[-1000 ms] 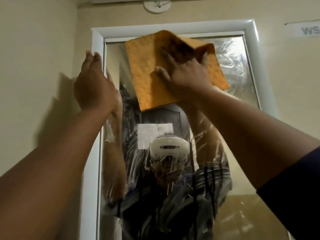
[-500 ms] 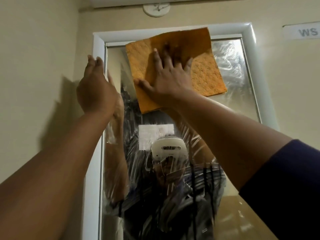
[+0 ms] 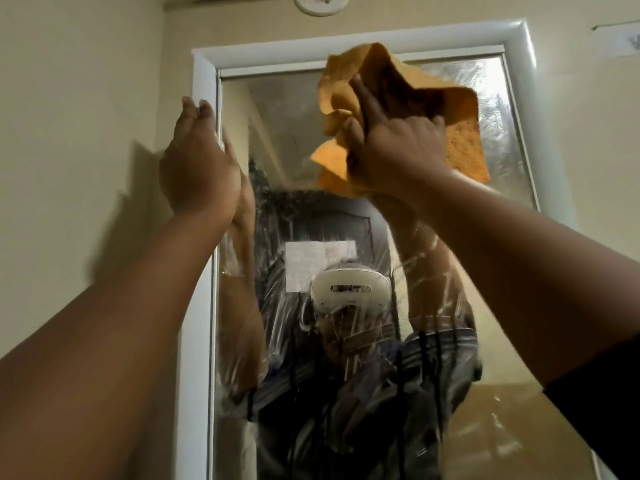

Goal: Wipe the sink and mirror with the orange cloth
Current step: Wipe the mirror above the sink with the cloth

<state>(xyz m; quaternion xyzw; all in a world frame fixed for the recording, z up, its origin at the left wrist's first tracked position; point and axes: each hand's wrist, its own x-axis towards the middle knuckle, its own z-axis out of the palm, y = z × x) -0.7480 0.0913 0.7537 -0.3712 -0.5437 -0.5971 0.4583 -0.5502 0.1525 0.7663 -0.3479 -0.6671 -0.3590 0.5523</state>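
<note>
R hand (image 3: 394, 147) bunches cloth (image 3: 464, 147) vs upper mirror (image 3: 277, 133), fingers curled into folds, prob. for scrub pressure. L hand (image 3: 197, 168) flat, fingers straight & together, on frame (image 3: 204, 98) edge, likely bracing. Glass below streaky. Sink not in view.

Both forearms are seen bare, without watch, ring or band on the left hand (image 3: 199, 168) or the right hand (image 3: 394, 147). A dark navy short sleeve (image 3: 599, 403) is worn on the right upper arm. In the mirror's reflection a white headset (image 3: 349, 289) is worn over the eyes, and a dark garment with pale stripes (image 3: 363, 393) is made out, blurred by streaks.
</note>
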